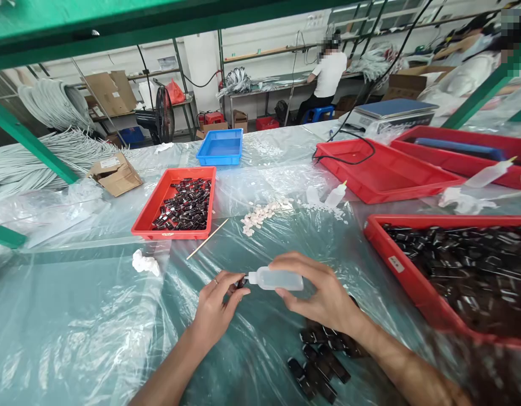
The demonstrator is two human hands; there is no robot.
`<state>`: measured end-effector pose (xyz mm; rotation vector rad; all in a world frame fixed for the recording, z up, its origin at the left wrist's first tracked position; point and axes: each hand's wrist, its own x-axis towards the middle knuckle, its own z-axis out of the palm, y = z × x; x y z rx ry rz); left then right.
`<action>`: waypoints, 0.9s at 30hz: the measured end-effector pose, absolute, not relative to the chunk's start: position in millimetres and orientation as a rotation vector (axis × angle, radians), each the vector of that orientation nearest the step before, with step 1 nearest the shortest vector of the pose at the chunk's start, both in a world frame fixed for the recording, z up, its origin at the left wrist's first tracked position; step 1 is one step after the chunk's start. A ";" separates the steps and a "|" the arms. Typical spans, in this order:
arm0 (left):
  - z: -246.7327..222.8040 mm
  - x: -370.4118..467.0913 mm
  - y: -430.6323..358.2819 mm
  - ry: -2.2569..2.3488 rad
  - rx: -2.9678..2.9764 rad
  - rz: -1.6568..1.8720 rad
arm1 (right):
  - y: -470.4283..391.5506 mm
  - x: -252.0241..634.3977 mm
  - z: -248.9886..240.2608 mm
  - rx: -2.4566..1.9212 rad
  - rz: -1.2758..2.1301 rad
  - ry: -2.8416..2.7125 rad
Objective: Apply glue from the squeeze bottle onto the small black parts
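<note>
My right hand (315, 287) is closed around a translucent white squeeze bottle (281, 279), which lies sideways in the air with its nozzle pointing left. Between the thumb and fingers of my left hand (220, 299) is a small dark plastic part (241, 282), mostly hidden by the fingertips. The bottle's tip meets or nearly meets this part; I cannot tell whether they touch. Below my right hand, several loose dark plastic parts (322, 363) lie on the plastic-covered table.
A red tray (137, 225) of dark parts stands left, with a wooden stick (207, 239) beside it. Small white pieces (260, 215) lie mid-table. To the right is a larger red tray (406, 282). Behind are a blue tray (219, 159), another squeeze bottle (335, 195) and a scale (396, 113).
</note>
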<state>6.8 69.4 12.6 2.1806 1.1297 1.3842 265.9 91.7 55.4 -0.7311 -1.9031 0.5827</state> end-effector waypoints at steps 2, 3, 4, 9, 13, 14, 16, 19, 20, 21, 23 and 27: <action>13.9 7.0 69.7 1.136 2.195 1.377 | 88.8 266.4 61.0 -0.688 0.466 -1.955; 14.3 7.2 69.8 1.139 2.195 1.376 | 87.7 266.5 63.2 -0.680 0.434 -1.971; 14.6 7.4 69.9 1.143 2.196 1.376 | 87.0 266.5 65.0 -0.678 0.415 -1.982; 14.2 8.4 69.0 1.157 2.190 1.370 | 86.8 266.3 67.8 -0.671 0.364 -2.008; 15.2 8.2 67.7 1.172 2.194 1.354 | 85.9 267.2 67.2 -0.682 0.361 -2.018; 15.7 8.2 67.6 1.167 2.195 1.349 | 85.7 267.6 66.8 -0.683 0.369 -2.014; 16.7 8.6 67.6 1.159 2.193 1.346 | 86.2 268.6 65.4 -0.687 0.422 -1.983; 16.7 10.0 66.7 1.169 2.155 1.368 | 89.5 271.3 61.6 -0.720 0.665 -1.843; 16.2 10.5 65.8 1.175 2.126 1.384 | 91.0 272.5 60.0 -0.737 0.774 -1.766; 15.4 11.0 64.5 1.182 2.091 1.398 | 92.5 273.8 58.3 -0.757 0.876 -1.682; 13.4 11.6 61.1 1.206 2.024 1.399 | 95.1 276.3 54.8 -0.809 1.037 -1.529; 9.1 10.6 54.2 1.268 1.940 1.314 | 96.9 277.7 50.5 -0.875 1.153 -1.406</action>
